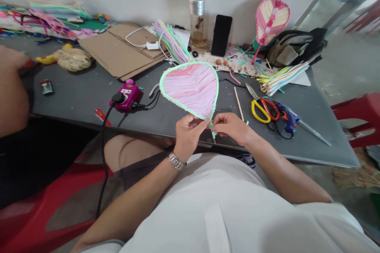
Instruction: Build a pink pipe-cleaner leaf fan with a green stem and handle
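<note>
A leaf-shaped fan (pixel 191 87) of pink and lilac pipe cleaners, edged in mint green, is held up over the table's front edge. My left hand (pixel 190 132) pinches its narrow lower end between thumb and fingers. Close beside it, my right hand (pixel 230 126) has its fingers closed at the green-wrapped handle (pixel 213 129), seemingly gripping the green strip there. The fingertips partly hide where the strip meets the stem. To the right lie a pale stick (pixel 239 104), scissors (pixel 261 108) with yellow and red handles, and a blue glue gun (pixel 289 118).
A purple power socket (pixel 127 97) with a black cord sits left, near cardboard sheets (pixel 118 51). Behind are a bottle (pixel 197 21), a phone (pixel 221 35), pipe cleaner bundles (pixel 173 41) and a finished pink fan (pixel 271 19). Another person's arm (pixel 13 91) rests at far left.
</note>
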The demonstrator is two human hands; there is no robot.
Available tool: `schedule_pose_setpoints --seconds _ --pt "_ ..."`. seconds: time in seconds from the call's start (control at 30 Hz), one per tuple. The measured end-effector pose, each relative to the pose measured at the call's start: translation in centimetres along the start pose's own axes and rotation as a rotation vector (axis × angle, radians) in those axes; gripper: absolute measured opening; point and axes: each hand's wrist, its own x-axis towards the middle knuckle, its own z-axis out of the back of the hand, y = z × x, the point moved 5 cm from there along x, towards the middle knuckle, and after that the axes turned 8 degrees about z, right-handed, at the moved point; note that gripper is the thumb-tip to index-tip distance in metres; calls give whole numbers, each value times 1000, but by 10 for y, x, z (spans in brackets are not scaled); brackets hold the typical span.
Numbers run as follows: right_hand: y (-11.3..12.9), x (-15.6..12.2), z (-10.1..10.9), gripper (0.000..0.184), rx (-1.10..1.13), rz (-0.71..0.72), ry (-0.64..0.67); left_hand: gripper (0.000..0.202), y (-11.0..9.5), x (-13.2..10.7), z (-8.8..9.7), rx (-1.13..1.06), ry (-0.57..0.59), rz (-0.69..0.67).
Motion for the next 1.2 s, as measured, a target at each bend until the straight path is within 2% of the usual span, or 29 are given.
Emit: schedule_pose_setpoints --seconds 0.13,0.23,0.6,0.67,0.8,0.87,0.97,1.1,1.2 --pt "11 -8 -1 16 -309 225 -137 18 1 1 3 41 -55 -23" --pt "16 -13 -3 12 -463 299 -208 17 0 1 3 61 -80 -32" --pt "11 -8 -3 24 -194 164 -95 16 -1 -3 4 11 -81 -34" --pt "10 -9 -5 24 -219 179 -98 15 -2 -4 4 18 -90 -40" --pt "14 -13 -8 22 -449 287 -140 14 -2 -4 7 35 -109 -42" --pt "14 -13 -9 25 -493 305 -127 15 0 -4 9 24 -115 -37" --pt "8 -9 -12 32 -335 248 -28 17 4 -4 10 -3 -119 -23" --pt "-9 -3 -17 40 -44 58 135 17 9 -4 9 -46 -85 9" --pt "-11 0 -12 40 -146 135 16 19 7 -2 10 -50 -85 -1"
